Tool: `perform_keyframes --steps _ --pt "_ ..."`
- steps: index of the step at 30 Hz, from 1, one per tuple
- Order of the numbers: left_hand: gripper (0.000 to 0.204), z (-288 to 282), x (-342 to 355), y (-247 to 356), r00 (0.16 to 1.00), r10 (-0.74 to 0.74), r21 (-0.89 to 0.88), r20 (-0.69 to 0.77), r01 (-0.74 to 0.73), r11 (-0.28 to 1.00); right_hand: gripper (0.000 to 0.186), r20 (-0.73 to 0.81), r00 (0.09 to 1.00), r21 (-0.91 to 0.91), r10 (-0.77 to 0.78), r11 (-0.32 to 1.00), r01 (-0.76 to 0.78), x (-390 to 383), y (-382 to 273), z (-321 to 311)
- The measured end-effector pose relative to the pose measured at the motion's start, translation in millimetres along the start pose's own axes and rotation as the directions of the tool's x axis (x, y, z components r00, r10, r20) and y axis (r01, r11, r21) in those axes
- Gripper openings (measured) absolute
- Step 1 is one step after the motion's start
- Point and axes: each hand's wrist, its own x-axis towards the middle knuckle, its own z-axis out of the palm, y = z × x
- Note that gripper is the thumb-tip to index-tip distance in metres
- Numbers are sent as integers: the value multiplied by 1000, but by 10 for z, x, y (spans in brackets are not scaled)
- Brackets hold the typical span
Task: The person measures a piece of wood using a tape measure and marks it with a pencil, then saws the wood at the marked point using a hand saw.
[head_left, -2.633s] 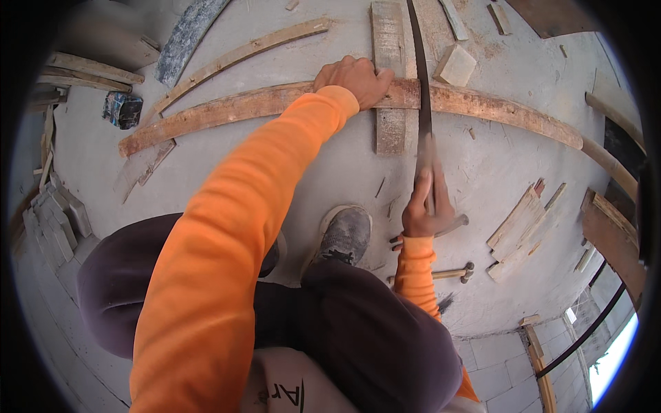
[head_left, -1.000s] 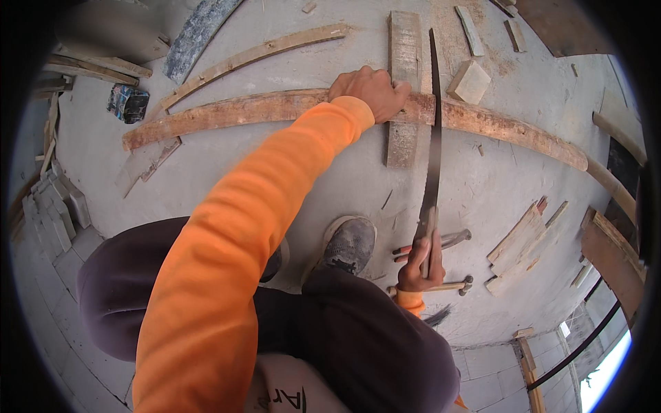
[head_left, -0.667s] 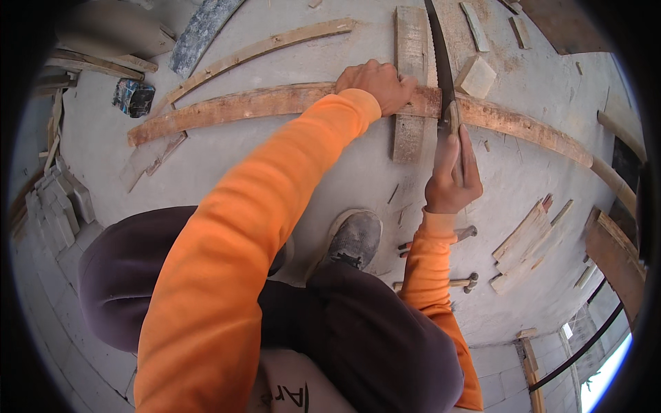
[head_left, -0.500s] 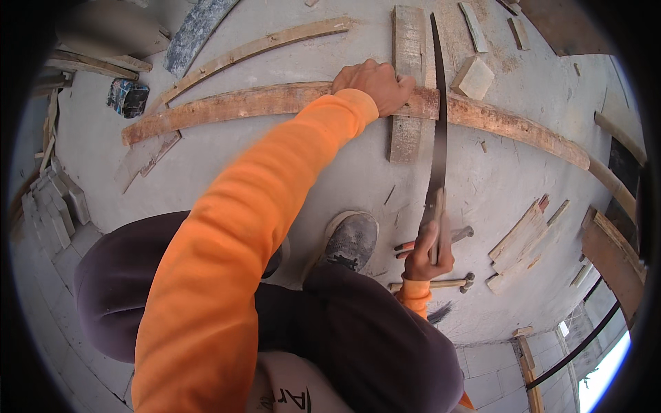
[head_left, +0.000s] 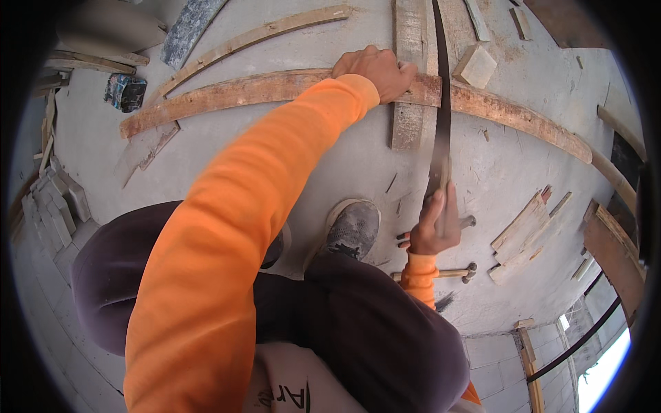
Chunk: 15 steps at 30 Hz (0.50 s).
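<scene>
A long wooden plank (head_left: 227, 96) runs left to right across a short support board (head_left: 411, 127) on the floor. My left hand (head_left: 375, 72) is closed over the plank where it crosses that board, gripping it from above. My right hand (head_left: 437, 224) is wrapped round the handle of a handsaw (head_left: 441, 131), slightly blurred. The saw's long dark blade points away from me and crosses the plank just right of the support board. Past the blade the wood continues to the right (head_left: 523, 124). The blade hides the cut itself.
Two hammers lie by my right hand, one with a wooden handle (head_left: 451, 273). A wood block (head_left: 475, 67) and sawdust are beyond the plank. Scrap boards (head_left: 527, 230) lie right, a narrow strip (head_left: 261, 45) far left. My shoe (head_left: 353, 227) is on the floor near the support board.
My right hand has pushed the saw forward, away from me, so the blade reaches farther past the plank. My left hand keeps its place on the wood.
</scene>
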Motion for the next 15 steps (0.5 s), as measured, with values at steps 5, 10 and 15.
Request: perform_keyframes --steps 5,10,15 --pt "62 -97 -57 58 988 -56 -16 147 59 998 31 -29 993 -169 113 979 -116 -1172 151 -924" --pt "62 60 -15 64 999 -36 -15 29 37 999 28 -63 984 75 -166 982 171 645 -159 402" --pt "62 -70 -64 21 994 -57 3 95 57 998 28 -9 995 79 -100 992 101 221 -49 189"
